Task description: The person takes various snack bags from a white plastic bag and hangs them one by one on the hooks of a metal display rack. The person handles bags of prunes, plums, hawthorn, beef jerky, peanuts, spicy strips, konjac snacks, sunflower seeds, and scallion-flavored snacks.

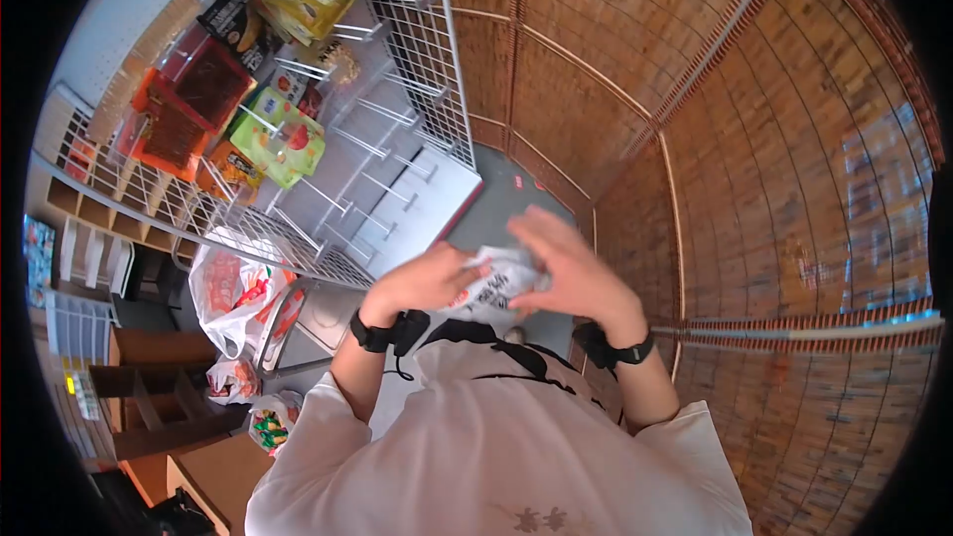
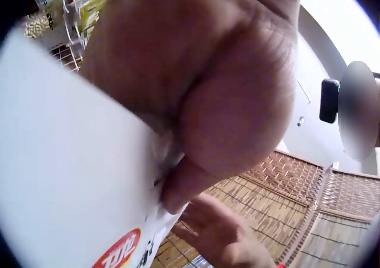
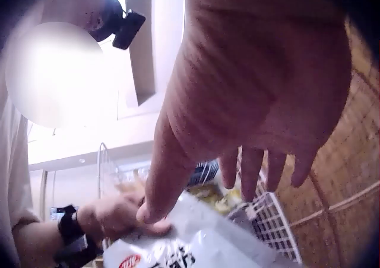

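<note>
A white plastic packet [image 1: 496, 283] with black lettering and a red oval logo is in front of my waist. My left hand [image 1: 427, 281] grips it by one edge; in the left wrist view the thumb [image 2: 184, 185] bends onto the packet [image 2: 89, 155], whose white side fills the left of that view. Over the packet's other side is my right hand [image 1: 574, 268], its fingers extended and apart. In the right wrist view the right thumb [image 3: 160, 179] reaches down toward the packet [image 3: 196, 238], its tip overlapping the left hand.
A white wire rack [image 1: 397, 129] with metal hooks stands at the left front, hung with snack pouches such as a green bag [image 1: 278, 137] and orange packs [image 1: 169, 144]. White plastic bags [image 1: 233, 288] lie below it. A woven bamboo screen [image 1: 764, 189] rises on the right.
</note>
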`<control>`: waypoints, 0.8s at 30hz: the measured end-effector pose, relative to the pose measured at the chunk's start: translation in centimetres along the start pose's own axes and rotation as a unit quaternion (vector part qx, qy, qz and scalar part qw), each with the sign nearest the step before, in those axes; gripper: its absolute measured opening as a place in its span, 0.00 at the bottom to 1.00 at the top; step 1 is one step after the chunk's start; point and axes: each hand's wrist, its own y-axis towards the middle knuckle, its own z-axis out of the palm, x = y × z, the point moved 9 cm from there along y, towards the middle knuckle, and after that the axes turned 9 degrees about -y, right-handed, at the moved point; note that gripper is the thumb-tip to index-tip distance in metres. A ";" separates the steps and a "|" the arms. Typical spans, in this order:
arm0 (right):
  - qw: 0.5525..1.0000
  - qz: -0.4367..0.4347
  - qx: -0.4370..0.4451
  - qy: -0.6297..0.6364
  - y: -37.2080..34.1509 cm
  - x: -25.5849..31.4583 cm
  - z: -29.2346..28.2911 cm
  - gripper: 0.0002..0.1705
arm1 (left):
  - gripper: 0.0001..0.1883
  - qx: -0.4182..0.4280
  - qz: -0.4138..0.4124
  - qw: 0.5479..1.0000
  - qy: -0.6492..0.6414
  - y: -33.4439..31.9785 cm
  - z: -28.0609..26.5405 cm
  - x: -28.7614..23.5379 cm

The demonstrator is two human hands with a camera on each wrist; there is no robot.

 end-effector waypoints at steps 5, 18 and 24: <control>0.951 0.113 0.116 0.262 4.9 -3.8 8.7 0.24 | 0.14 -0.009 -0.047 0.998 -0.045 1.5 -4.0 1.8; 0.721 0.242 -0.151 0.631 23.3 -12.3 11.6 0.13 | 0.42 -0.132 0.017 0.858 -0.496 4.6 -15.8 16.1; 0.781 0.328 -0.051 0.529 24.3 -16.0 14.6 0.13 | 0.33 -0.139 -0.098 0.746 -0.645 5.9 -13.4 19.8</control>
